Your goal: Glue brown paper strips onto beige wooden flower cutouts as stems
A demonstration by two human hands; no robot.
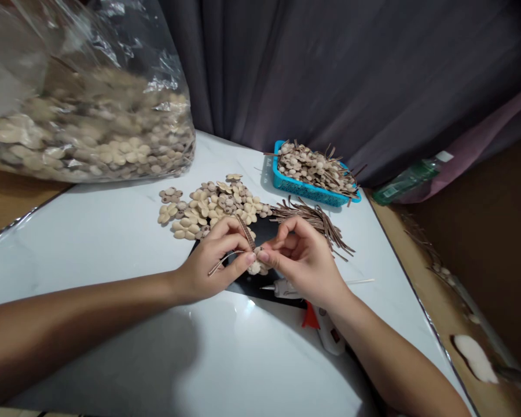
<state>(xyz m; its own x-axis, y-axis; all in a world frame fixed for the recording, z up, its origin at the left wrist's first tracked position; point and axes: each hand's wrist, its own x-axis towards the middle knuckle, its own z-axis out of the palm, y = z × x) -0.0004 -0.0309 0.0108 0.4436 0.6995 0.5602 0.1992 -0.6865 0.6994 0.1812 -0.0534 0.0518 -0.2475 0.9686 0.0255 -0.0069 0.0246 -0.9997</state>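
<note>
Between my two hands, over a black mat (243,286), is a small cream flower piece (257,266). My left hand (215,255) pinches it and also holds brown strips (245,233), which stick out between the fingers. With thumb and forefinger, my right hand (301,255) grips the flower's right edge. A white glue gun (329,336) with a red part lies below my right hand, its nozzle pointing left. Beyond my left hand is a pile of cream and grey flower pieces (217,202). A bundle of brown strips (315,223) lies past my right hand.
A blue basket (315,195) full of flower pieces with strips stands at the back. A large clear bag (91,139) of flower pieces fills the left back. Right of the white table (125,243) are a green bottle (410,178) and a white object (475,358).
</note>
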